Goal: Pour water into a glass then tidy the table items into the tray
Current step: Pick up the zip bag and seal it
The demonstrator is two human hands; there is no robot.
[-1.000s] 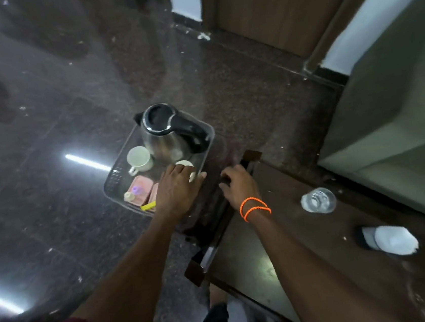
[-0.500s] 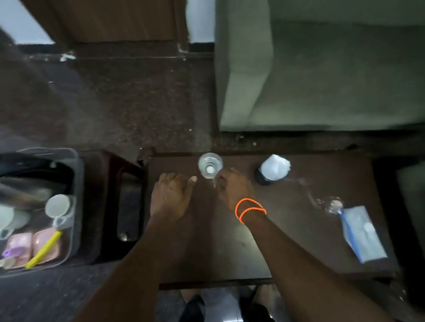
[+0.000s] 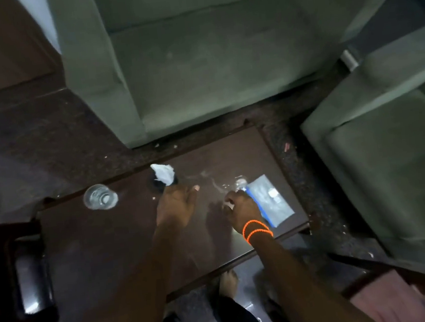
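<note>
We're seeing the left hand [image 3: 175, 204] hovering flat and spread over the dark counter [image 3: 104, 242], holding nothing. The right hand [image 3: 240, 209] is curling at the near end of a clear bottle [image 3: 240, 184]; blur is hiding whether it's gripping. The glass [image 3: 100, 197] is standing well left, contents unclear. A white wad [image 3: 164, 173] is covering something dark. A blue packet [image 3: 270, 202] is lying just beside the right hand.

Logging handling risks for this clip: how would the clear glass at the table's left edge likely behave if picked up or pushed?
The glass looks rigid, clear and smooth, so probably slippery and breakable. It seems to hold little or no water, so likely light. Standing upright near the table edge, a push could slide or tip it off.
</note>
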